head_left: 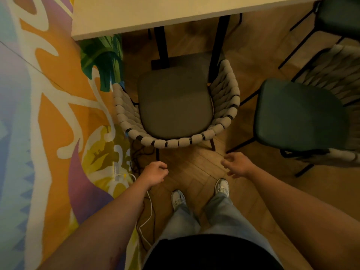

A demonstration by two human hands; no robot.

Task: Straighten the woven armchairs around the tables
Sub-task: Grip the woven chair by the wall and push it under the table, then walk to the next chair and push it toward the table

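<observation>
Pair of white shoes [178, 198]: planted on the wood floor [194, 168], nearer than the hands and between them.
White cable [149, 209]: laid along the floor under the left forearm.
Left hand [155, 173]: held out, fingers loosely curled, nothing gripped.
Right hand [236, 165]: held out, fingers relaxed and spread, nothing gripped.
Woven armchair [175, 143]: set just beyond both hands and untouched, curved back nearest them, front of the grey seat tucked under the table [155, 14].
Second armchair [298, 115]: dark green cushion, placed beyond and right of the right hand.
Painted wall [48, 114]: found left of the left hand.
</observation>
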